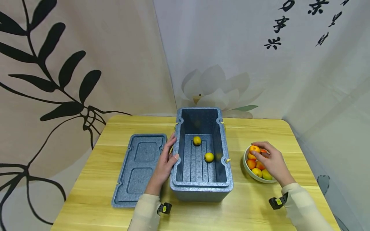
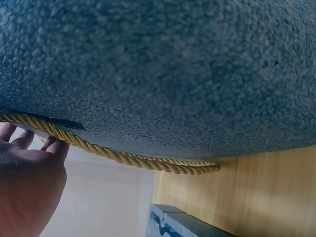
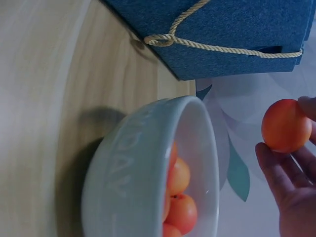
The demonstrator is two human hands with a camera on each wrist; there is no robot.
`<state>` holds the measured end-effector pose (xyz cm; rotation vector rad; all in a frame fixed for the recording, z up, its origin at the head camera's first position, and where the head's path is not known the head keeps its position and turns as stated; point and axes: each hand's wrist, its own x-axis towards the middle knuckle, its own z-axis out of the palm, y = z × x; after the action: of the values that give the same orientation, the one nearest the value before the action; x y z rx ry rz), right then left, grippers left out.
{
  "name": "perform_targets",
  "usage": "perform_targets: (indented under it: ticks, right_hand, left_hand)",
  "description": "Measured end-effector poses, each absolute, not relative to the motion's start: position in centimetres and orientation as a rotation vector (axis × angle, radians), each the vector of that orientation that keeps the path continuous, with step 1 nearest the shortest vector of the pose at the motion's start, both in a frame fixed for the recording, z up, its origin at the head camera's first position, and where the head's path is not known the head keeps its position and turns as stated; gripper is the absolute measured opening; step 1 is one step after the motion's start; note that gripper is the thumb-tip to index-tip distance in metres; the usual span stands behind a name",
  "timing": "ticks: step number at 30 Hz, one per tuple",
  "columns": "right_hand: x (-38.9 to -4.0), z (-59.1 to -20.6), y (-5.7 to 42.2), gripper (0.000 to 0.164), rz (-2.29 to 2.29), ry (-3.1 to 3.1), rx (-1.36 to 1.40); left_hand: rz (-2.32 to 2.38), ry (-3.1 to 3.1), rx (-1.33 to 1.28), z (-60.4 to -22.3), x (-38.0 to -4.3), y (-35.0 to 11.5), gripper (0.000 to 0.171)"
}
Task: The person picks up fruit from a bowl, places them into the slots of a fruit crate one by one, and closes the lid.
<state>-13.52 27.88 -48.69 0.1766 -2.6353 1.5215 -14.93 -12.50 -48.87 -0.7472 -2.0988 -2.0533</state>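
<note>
My right hand (image 1: 273,158) pinches a round orange fruit (image 3: 286,125) between thumb and fingers, just above the pale bowl (image 3: 126,163). Several orange and yellow fruits (image 3: 180,213) lie in that bowl. My left hand (image 1: 165,162) rests against the left side of a blue-grey speckled foam box (image 1: 201,189), its thumb at the rim. In the left wrist view, the fingers touch the box's side beside a twisted gold rope (image 2: 133,158). Inside the box, two yellow fruits lie apart on the ribbed floor: one farther back (image 1: 197,140), one nearer (image 1: 209,157).
The box's matching lid (image 1: 138,170) lies flat on the wooden table (image 1: 95,192), left of the box. Behind the table hangs a printed cloth (image 1: 130,64) with dark leaves, a pale flower and writing. The bowl stands near the table's right edge.
</note>
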Motion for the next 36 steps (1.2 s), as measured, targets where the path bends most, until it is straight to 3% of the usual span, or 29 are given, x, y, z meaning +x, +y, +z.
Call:
perform_targets:
  ticks: [36]
  right_hand:
    - [-17.1,-43.3,24.4,0.035,1.600,-2.540,0.260]
  left_hand:
    - [-2.055,-2.128,-0.702,-48.8,-14.8,-12.5,0.057]
